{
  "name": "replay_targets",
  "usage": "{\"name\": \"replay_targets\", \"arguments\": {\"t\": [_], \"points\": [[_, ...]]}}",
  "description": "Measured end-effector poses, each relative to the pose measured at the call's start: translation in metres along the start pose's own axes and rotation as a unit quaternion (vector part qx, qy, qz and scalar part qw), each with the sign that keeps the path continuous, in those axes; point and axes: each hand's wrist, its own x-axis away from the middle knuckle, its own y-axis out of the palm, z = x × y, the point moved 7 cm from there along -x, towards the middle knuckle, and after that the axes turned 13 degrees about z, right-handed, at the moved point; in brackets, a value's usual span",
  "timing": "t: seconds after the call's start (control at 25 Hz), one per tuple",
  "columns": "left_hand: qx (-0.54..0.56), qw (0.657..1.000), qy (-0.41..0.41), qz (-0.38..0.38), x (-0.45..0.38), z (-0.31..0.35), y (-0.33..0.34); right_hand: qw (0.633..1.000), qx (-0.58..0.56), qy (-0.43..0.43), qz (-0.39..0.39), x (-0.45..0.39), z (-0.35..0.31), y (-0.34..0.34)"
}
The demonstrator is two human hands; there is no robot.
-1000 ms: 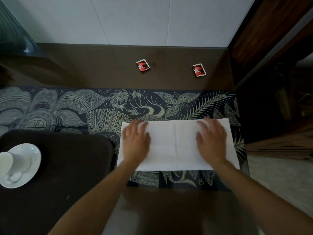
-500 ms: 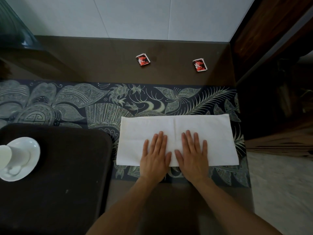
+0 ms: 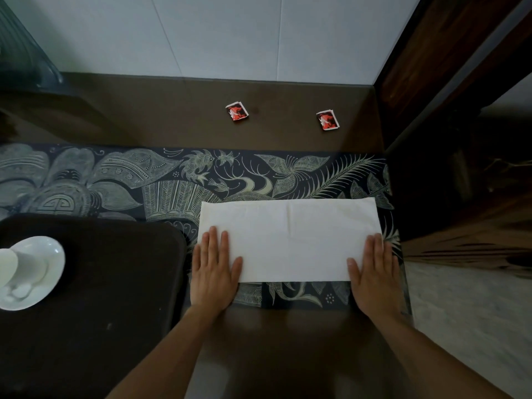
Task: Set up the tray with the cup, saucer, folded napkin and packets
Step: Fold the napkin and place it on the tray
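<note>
A white napkin (image 3: 289, 239), folded into a long rectangle, lies flat on a dark patterned runner (image 3: 121, 180). My left hand (image 3: 214, 269) presses flat on its near left corner with straight fingers. My right hand (image 3: 372, 276) presses flat on its near right corner. A dark tray (image 3: 115, 283) sits to the left, with a white saucer (image 3: 49, 272) on it and a white cup (image 3: 11, 267) on the saucer, cut off by the frame edge. Two red and white packets (image 3: 236, 111) (image 3: 328, 120) lie on the brown surface beyond the runner.
A white wall closes the far side. A dark wooden panel (image 3: 449, 82) stands at the right, with pale floor (image 3: 466, 326) below it. A ribbed translucent container (image 3: 20, 53) sits at the far left corner.
Both hands slid apart from the napkin's middle to its near corners, smoothing it flat. The napkin, tray, cup and packets have stayed where they were.
</note>
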Motion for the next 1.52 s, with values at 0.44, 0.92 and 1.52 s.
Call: {"name": "replay_targets", "arguments": {"t": [0.44, 0.92, 1.52], "points": [[0.089, 0.968, -0.235, -0.023, -0.015, -0.016, -0.042, 0.995, 0.020, -0.095, -0.034, 0.023, -0.025, -0.005], [0.121, 0.905, -0.389, -0.120, -0.053, -0.041, -0.037, 0.999, 0.010, -0.037, -0.025, 0.033, 0.012, -0.010], [0.378, 0.780, -0.496, -0.052, -0.056, -0.038, -0.054, 0.999, -0.011, -0.043, -0.006, 0.035, 0.024, -0.007]]}}
